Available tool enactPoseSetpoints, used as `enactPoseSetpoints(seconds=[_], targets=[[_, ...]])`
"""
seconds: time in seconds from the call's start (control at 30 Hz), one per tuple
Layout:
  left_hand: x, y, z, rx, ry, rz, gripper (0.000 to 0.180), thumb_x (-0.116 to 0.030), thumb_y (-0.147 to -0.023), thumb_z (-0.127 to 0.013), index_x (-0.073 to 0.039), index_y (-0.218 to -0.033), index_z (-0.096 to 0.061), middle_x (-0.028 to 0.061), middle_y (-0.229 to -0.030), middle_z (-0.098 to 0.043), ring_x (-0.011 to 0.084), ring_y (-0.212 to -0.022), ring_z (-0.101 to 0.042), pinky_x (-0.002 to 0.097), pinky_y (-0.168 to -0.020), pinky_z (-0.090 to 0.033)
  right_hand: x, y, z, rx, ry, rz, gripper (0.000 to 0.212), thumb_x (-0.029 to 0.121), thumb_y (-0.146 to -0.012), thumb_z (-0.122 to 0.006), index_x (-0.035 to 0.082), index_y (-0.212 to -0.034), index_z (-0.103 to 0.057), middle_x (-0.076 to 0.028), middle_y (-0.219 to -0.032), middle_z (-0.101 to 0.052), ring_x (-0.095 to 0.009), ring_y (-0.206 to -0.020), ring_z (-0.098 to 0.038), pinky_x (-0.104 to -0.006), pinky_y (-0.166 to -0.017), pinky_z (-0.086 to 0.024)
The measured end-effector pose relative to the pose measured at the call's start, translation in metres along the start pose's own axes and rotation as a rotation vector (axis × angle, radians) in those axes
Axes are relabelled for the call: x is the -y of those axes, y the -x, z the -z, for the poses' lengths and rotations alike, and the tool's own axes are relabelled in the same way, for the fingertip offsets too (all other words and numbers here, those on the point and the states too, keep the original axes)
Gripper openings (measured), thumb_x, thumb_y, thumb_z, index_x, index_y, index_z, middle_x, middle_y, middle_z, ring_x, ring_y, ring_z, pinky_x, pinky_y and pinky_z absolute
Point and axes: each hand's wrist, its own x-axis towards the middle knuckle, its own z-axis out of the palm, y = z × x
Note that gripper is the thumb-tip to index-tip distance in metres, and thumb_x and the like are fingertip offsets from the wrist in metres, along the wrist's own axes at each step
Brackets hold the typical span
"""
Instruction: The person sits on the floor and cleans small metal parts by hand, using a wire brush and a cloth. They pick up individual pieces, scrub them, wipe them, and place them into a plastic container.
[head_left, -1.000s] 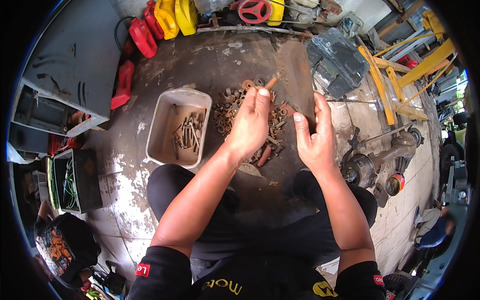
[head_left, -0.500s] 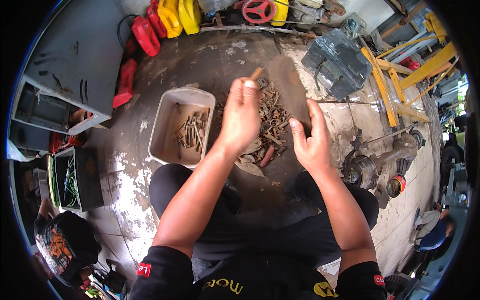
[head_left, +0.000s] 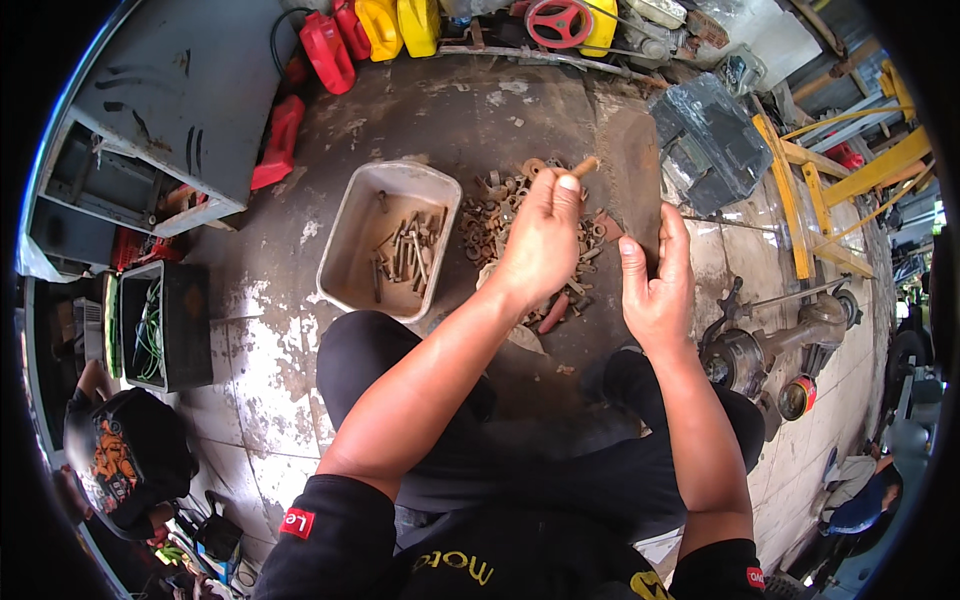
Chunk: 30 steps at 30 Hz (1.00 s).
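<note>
My left hand is closed on a rusty bolt, its end sticking out past the thumb. My right hand grips a long, flat, brown brush-like block with a ragged left edge. The bolt's tip is close to that edge; whether they touch I cannot tell. Under my hands lies a heap of rusty nuts, washers and bolts, partly hidden by my left hand. To its left stands a grey plastic bin with several loose bolts inside.
A dark toolbox and a yellow metal frame stand to the right, near a greasy axle assembly and a can. Red and yellow jerrycans line the back. Another person is at lower left.
The view has shifted, so the surroundings sit farther right. My left hand and the bolt have moved right over the heap, and the brush-like block looks more upright. Both grips stay closed.
</note>
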Motion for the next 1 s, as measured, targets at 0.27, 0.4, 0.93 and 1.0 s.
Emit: enactPoseSetpoints(seconds=[0.27, 0.4, 0.93, 1.0], targets=[[-0.030, -0.009, 0.022, -0.096, 0.096, -0.061, 0.032, -0.034, -0.110, -0.037, -0.005, -0.105, -0.050, -0.0004, -0.083, -0.049, 0.0089, -0.074, -0.042, 0.0273, -0.067, -0.041, -0.011, 0.013, 0.005, 0.107, 0.200, -0.074, 0.050, 0.018, -0.097, -0.066, -0.002, -0.139, -0.048, -0.024, -0.133, -0.058, -0.038, -0.123, -0.058, -0.0422, -0.103, -0.046], [-0.013, 0.001, 0.008, -0.009, -0.192, -0.055, 0.035, -0.035, -0.109, -0.039, -0.002, -0.104, -0.050, 0.0085, -0.083, -0.055, 0.0163, -0.078, -0.053, 0.0357, -0.071, -0.046, -0.001, 0.001, 0.002, 0.001, -0.120, -0.043, 0.053, 0.018, -0.097, -0.066, -0.007, -0.139, -0.046, -0.025, -0.131, -0.059, -0.035, -0.122, -0.059, -0.0417, -0.101, -0.047], [0.005, 0.001, -0.006, 0.089, -0.100, -0.047, 0.037, -0.035, -0.110, -0.036, -0.002, -0.110, -0.053, 0.0022, -0.082, -0.052, 0.0107, -0.077, -0.047, 0.0300, -0.072, -0.044, 0.020, -0.012, 0.003, -0.031, -0.204, -0.071, 0.050, 0.018, -0.096, -0.068, -0.003, -0.137, -0.049, -0.024, -0.128, -0.060, -0.035, -0.118, -0.060, -0.0410, -0.099, -0.047], [0.007, 0.005, -0.010, 0.103, -0.071, -0.053, 0.036, -0.034, -0.110, -0.036, -0.003, -0.111, -0.053, 0.0029, -0.085, -0.054, 0.0112, -0.078, -0.047, 0.0300, -0.074, -0.044, 0.019, -0.012, 0.002, -0.044, -0.189, -0.055, 0.050, 0.017, -0.095, -0.069, -0.003, -0.137, -0.050, -0.025, -0.127, -0.060, -0.036, -0.116, -0.061, -0.0418, -0.097, -0.049]])
